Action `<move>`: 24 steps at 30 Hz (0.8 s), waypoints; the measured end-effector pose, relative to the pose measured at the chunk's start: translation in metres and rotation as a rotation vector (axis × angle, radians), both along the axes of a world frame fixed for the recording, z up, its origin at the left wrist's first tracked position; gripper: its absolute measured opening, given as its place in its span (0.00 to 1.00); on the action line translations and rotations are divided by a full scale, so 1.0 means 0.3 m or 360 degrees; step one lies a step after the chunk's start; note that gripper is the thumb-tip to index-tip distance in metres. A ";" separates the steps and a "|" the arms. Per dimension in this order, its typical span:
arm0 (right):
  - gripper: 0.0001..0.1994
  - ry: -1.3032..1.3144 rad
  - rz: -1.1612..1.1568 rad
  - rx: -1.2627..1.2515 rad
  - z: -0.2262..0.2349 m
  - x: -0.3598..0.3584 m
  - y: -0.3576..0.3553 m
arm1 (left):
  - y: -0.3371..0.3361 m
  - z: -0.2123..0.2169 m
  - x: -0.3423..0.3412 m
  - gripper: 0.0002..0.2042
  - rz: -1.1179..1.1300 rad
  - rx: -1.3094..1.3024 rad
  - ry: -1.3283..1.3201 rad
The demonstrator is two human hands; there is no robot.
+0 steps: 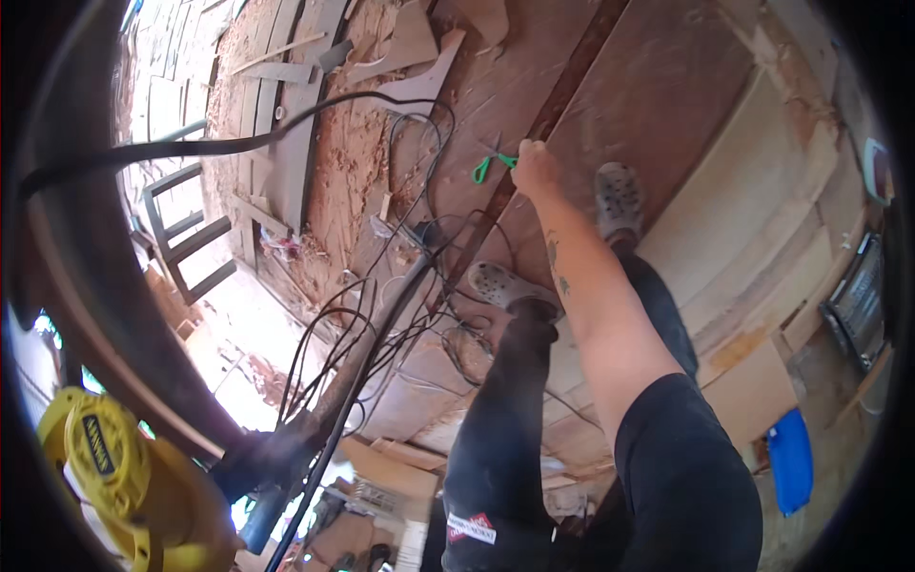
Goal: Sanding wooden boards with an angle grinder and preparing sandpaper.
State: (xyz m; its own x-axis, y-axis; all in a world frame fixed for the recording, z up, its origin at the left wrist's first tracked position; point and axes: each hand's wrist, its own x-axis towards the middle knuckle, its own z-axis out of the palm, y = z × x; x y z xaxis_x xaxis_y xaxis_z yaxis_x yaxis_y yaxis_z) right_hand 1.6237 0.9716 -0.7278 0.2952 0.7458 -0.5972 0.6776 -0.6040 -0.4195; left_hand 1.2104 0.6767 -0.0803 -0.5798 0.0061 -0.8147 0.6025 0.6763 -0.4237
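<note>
My right arm reaches forward over the wooden floor boards. At its end, my right hand [536,170] is closed around one handle of a pair of scissors [480,171] with green handles. The other green handle swings out to the left, so the scissors look spread apart. Their short dark blades point away from me, close above a dark gap between two boards. Nothing else shows in the fingers. My left hand is out of the picture.
Black cables [367,334] lie tangled left of my legs, and one thick cable [219,146] crosses the upper left. A yellow power tool [114,467] fills the lower left. Wood scraps [405,48] and shavings lie ahead. A blue object [790,462] lies at right. My grey clogs [620,198] stand on boards.
</note>
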 end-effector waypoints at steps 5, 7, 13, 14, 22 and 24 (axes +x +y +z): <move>0.13 -0.0053 -0.0250 -0.0236 -0.197 -0.101 -0.026 | 0.051 -0.051 0.018 0.25 -0.0012 -0.0057 0.0120; 0.13 -0.0002 -0.0200 -0.0284 -0.234 -0.098 -0.060 | 0.051 -0.054 0.015 0.26 -0.0019 -0.0061 0.0142; 0.11 0.0494 -0.0238 0.0026 -0.094 0.008 -0.239 | 0.062 -0.096 -0.010 0.29 -0.0112 0.0048 -0.0005; 0.13 0.0416 -0.0235 -0.0053 -0.027 0.072 -0.273 | 0.077 -0.111 -0.014 0.29 -0.0132 0.0095 -0.0061; 0.11 0.0025 -0.0408 0.0209 0.798 0.898 -0.564 | 0.342 -0.222 0.059 0.34 -0.0270 0.0640 -0.0503; 0.12 0.0045 -0.0510 0.0150 1.078 1.067 -0.596 | 0.434 -0.200 0.119 0.35 -0.0254 0.0780 -0.0597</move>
State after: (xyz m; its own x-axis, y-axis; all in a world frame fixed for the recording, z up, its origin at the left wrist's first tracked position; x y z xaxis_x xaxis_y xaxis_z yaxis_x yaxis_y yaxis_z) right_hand 1.9439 0.7929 -0.4043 0.5082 0.6700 -0.5411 0.4467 -0.7423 -0.4995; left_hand 1.2462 0.8070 -0.1403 -0.2170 0.4926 -0.8428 0.7593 0.6277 0.1714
